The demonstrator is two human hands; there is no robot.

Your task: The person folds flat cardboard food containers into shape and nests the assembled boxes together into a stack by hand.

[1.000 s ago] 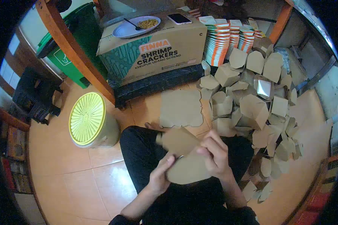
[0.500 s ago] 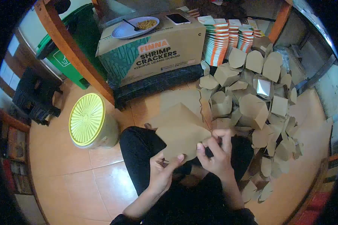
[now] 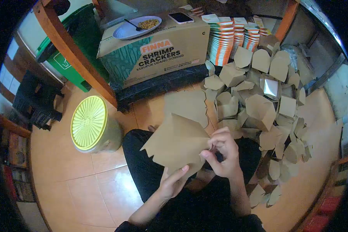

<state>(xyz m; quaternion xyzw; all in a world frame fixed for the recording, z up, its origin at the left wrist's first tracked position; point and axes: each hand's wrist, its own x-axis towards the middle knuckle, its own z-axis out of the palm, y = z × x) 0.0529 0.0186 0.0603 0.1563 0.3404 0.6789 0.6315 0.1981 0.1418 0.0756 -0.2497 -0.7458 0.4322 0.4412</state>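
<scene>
A brown cardboard piece [image 3: 178, 141], with notches along its left edge, is held above my crossed legs. My left hand [image 3: 173, 181] grips its lower edge, thumb on top and the other fingers hidden beneath. At its right corner, my right hand [image 3: 223, 152] pinches the card between thumb and fingers. Beyond it, flat brown sheets [image 3: 185, 101] with wavy edges lie on the floor. To the right spreads a heap of folded brown card pieces [image 3: 261, 110].
A printed carton [image 3: 154, 54] bears a plate [image 3: 137, 29] and a phone [image 3: 181, 17]. Stacks of orange-and-white folded cartons [image 3: 221, 42] stand beside it. A yellow-lidded tub [image 3: 89, 123] is at the left, near an orange post [image 3: 71, 52] and a green bin [image 3: 67, 63].
The cardboard has been turned and tilted in my hands, its notched edge now facing left. My right hand has closed at its right corner, and my left hand has shifted slightly right beneath it.
</scene>
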